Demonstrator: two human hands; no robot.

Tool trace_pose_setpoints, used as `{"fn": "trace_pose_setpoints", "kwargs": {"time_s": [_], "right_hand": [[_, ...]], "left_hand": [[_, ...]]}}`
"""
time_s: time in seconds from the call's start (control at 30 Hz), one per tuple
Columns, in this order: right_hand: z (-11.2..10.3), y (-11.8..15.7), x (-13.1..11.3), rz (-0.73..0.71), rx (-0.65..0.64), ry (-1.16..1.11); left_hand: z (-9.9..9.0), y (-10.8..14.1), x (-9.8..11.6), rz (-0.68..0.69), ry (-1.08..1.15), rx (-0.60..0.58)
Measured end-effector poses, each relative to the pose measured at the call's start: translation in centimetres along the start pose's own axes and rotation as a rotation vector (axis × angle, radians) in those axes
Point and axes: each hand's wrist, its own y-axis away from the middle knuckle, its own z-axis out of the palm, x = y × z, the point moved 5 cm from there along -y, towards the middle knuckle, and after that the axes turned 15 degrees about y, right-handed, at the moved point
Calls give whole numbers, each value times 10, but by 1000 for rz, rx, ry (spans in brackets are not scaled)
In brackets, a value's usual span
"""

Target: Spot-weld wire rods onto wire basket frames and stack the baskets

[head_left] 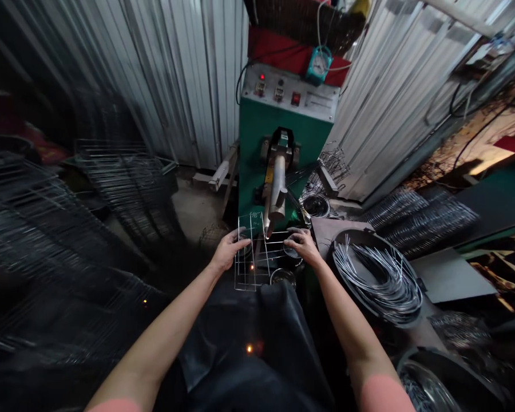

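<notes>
My left hand (229,249) grips the near left side of a welded wire frame (251,274), and my right hand (304,246) holds its far right end, fingers curled over the wires. The frame stands under the silver electrode arm (277,191) of a green spot welding machine (278,126). Small sparks glow by the frame and on my dark apron (249,326). A small steel bowl (282,277) sits just below the frame, and another dark round container (292,254) lies partly hidden under my right hand.
A round dark pan of bent steel wires (377,280) lies to my right, with a metal pan (429,389) nearer the lower right. Stacks of wire racks (124,194) fill the left side. Corrugated metal sheets (189,74) stand behind the machine, and cables hang at upper right.
</notes>
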Motion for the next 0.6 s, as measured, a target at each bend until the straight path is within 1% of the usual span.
{"fn": "trace_pose_setpoints", "kwargs": {"time_s": [0.07,0.17,0.27,0.37,0.43,0.5,0.6], "right_hand": [[-2,10,-8,-15,21,22],[-4,28,-25,-59,46,60],[-8,44,-46,-105,78,97],[-17,53,-68,-133,113,131],[-22,53,-78,-142,117,135],[-23,50,-81,-147,105,124],[-12,42,-69,-153,54,70]], "left_hand": [[-4,15,0,-4,17,4],[-10,40,5,25,36,8],[-14,64,16,75,30,6],[-19,82,28,93,18,27],[-22,88,33,65,19,54],[-24,90,35,42,22,81],[-22,80,36,92,-4,72]]}}
